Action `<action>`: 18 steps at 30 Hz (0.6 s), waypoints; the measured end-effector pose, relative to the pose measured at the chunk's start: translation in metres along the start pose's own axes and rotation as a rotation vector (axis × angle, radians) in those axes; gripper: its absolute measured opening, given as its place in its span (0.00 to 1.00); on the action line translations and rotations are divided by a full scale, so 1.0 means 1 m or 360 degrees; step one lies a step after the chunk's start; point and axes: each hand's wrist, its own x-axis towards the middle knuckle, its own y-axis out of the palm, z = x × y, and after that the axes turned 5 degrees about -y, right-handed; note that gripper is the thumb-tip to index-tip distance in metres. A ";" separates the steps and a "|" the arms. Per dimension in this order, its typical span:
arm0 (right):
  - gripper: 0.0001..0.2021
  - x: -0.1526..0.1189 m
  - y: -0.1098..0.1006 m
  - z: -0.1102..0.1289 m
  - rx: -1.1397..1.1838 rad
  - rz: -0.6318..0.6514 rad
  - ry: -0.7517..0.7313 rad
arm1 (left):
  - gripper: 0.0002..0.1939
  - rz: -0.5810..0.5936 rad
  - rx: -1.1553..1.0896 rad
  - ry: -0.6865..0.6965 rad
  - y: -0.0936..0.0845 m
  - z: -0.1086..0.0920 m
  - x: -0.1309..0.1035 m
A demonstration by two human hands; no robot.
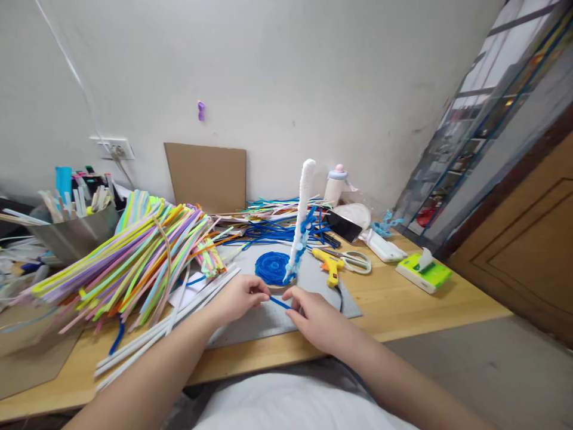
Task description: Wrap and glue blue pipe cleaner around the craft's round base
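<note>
Between my two hands stretches a short blue pipe cleaner. My left hand pinches one end of it, and my right hand pinches the other. Just beyond them lies a round blue coiled base, from whose right side a white fuzzy stem rises, tilted slightly right. Blue fuzzy pieces run along the lower right of this stem. Under it all is a grey mat. A yellow glue gun rests to the right of the base.
Bundled multicoloured pipe cleaners fill the left side, with long white strips in front. Scissors, a phone, a white device and a tissue pack lie right. Behind stand a bottle and cardboard.
</note>
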 end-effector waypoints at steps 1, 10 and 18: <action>0.10 0.003 0.003 0.002 0.0010 -0.0031 -0.0009 | 0.08 0.0084 -0.0006 0.0003 -0.001 -0.004 0.004; 0.18 0.017 0.029 -0.021 0.0183 -0.0008 0.0305 | 0.22 -0.0418 0.0207 -0.0118 -0.038 0.015 0.076; 0.11 0.013 0.031 -0.041 0.0230 -0.0074 0.0218 | 0.38 -0.0161 -0.0034 -0.0204 -0.027 0.016 0.083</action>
